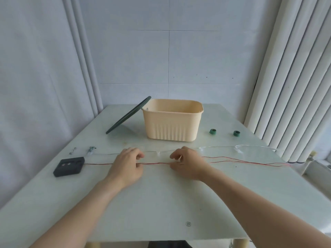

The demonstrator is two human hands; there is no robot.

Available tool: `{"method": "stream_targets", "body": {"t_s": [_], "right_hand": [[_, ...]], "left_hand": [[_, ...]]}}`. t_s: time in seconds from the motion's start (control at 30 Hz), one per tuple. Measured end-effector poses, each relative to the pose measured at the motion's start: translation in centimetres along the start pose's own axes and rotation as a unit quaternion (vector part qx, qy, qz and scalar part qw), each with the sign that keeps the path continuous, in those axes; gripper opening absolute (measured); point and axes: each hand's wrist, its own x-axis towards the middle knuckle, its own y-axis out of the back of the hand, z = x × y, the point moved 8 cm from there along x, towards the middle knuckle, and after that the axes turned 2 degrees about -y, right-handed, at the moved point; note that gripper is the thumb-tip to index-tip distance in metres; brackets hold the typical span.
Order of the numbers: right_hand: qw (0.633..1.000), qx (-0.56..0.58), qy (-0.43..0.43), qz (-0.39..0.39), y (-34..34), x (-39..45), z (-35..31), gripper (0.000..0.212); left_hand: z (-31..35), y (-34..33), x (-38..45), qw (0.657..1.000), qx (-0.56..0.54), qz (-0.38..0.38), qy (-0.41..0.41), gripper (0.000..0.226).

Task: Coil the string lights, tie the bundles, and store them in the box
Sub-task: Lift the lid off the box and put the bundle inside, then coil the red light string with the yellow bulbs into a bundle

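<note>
Lots of bare table (pixel 161 203) on the near side of the hands; the red string light wire (pixel 154 163) runs out past the right edge. Left hand (pixel 128 164) and right hand (pixel 187 163) each pinch that thin wire, a short stretch taut between them. It ends at a black battery pack (pixel 69 166) on the left. The beige box (pixel 172 119) sits open behind, with its green lid (pixel 128 115) leaning on it.

Soft, even daylight filled the scene, seemingly from the right, where the blinds (pixel 290 72) glowed palest. Shadows under the hands were faint. The glossy surface (pixel 161 203) carried a mild sheen (no harsh glare). Wide-angle distortion bowed the edges, and the whole frame looked slightly soft.
</note>
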Motion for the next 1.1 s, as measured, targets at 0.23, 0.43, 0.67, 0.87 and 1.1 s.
{"method": "stream_targets", "body": {"t_s": [0.23, 0.43, 0.67, 0.87, 1.1], "right_hand": [[0.995, -0.065, 0.02, 0.067, -0.8, -0.8, -0.7, 0.017], [0.987, -0.157, 0.018, 0.02, -0.2, -1.7, 0.4, 0.014], [0.985, -0.096, -0.124, 0.077, 6.2, -3.7, 7.6, 0.023], [0.993, -0.077, -0.089, 0.016, 7.8, -6.8, 9.3, 0.032], [0.999, -0.013, -0.014, -0.038, 5.1, -6.1, 3.6, 0.031]], "left_hand": [[-0.4, -0.7, -2.1, 0.994, 0.101, 0.041, -0.02, 0.018], [0.7, -1.2, -2.9, 0.991, 0.119, 0.012, -0.056, 0.04], [1.8, -1.5, -3.9, 0.985, 0.149, -0.033, -0.078, 0.023], [2.6, -0.5, -2.3, 0.988, 0.128, -0.086, 0.0, 0.022], [12.6, 0.0, -1.5, 0.846, -0.459, -0.262, 0.063, 0.026]]}}
